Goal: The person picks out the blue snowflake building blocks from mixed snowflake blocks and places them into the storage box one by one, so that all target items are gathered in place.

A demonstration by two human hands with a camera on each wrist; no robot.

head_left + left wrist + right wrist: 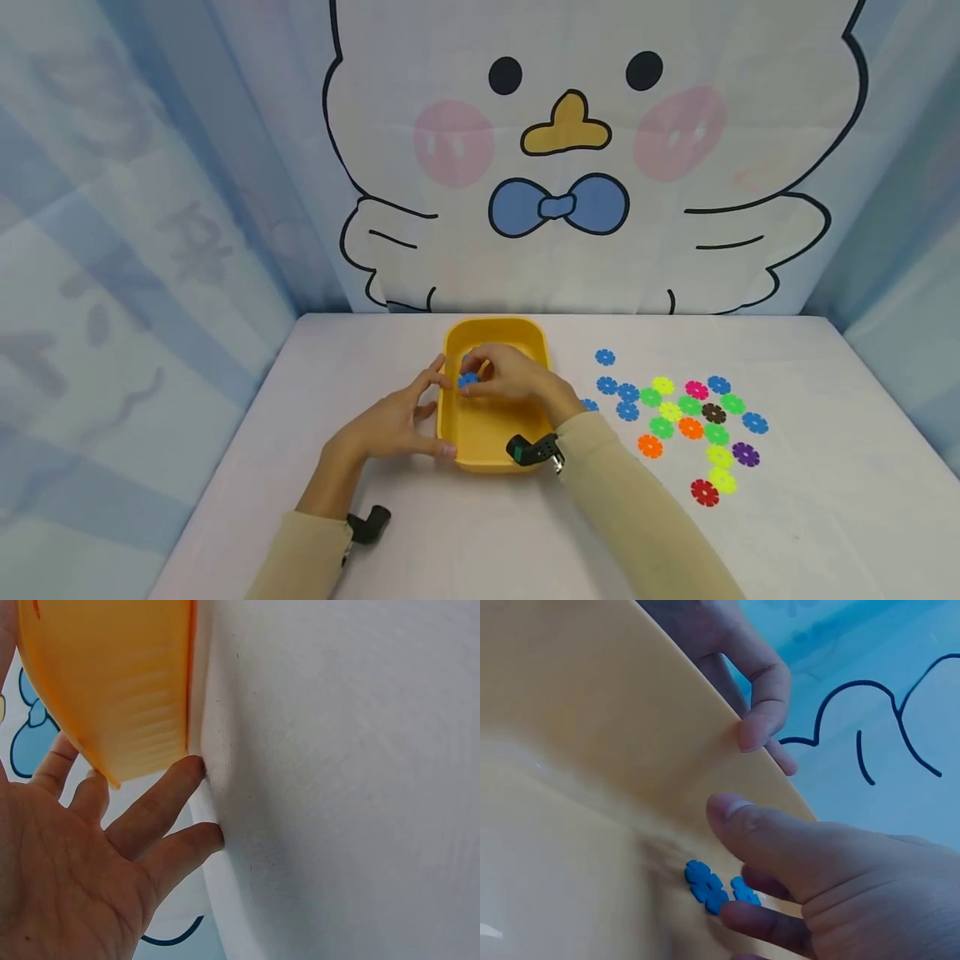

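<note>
Some room flanks our parted right fingers near blue flower-shaped discs; spread left fingers touch the yellow plastic tray rim.

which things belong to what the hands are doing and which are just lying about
Job, it seems:
yellow tray
blue discs in it
left hand
right hand
perhaps the loose blue discs

Apparently just lying about:
red disc
purple disc
other non-blue discs

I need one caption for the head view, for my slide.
Right hand and blue discs inside a yellow tray, left hand at its rim, colourful discs scattered on the white table.
</note>
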